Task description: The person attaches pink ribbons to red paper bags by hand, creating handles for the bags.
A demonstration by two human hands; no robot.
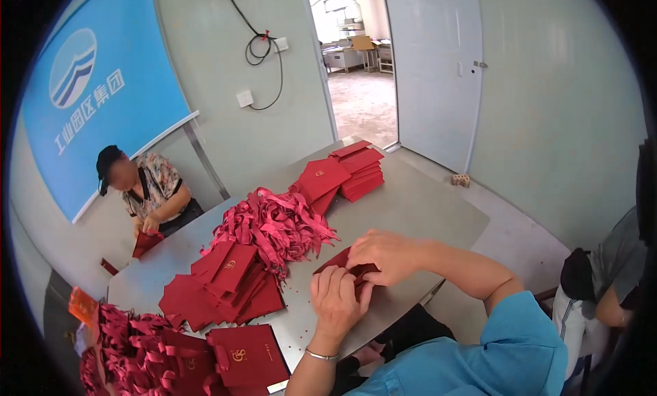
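Note:
A dark red bag [330,262] lies at the near edge of the grey table, with both of my hands on it. My left hand [337,301] has its fingers bent round the bag's near side. From the right, my right hand [387,258] reaches over the bag, its fingertips curled at the opening. What the fingertips pinch inside is hidden. Just beyond is a heap of pink-red ribbons [270,225]. Flat red bags with gold print [229,266] are piled left of my hands.
More red bags [359,170] are stacked at the table's far end. Finished-looking bags with ribbons [137,348] stand at the near left. A co-worker [157,191] handles a red bag across the table; another person [612,280] sits at the right. A doorway [359,74] stands open behind.

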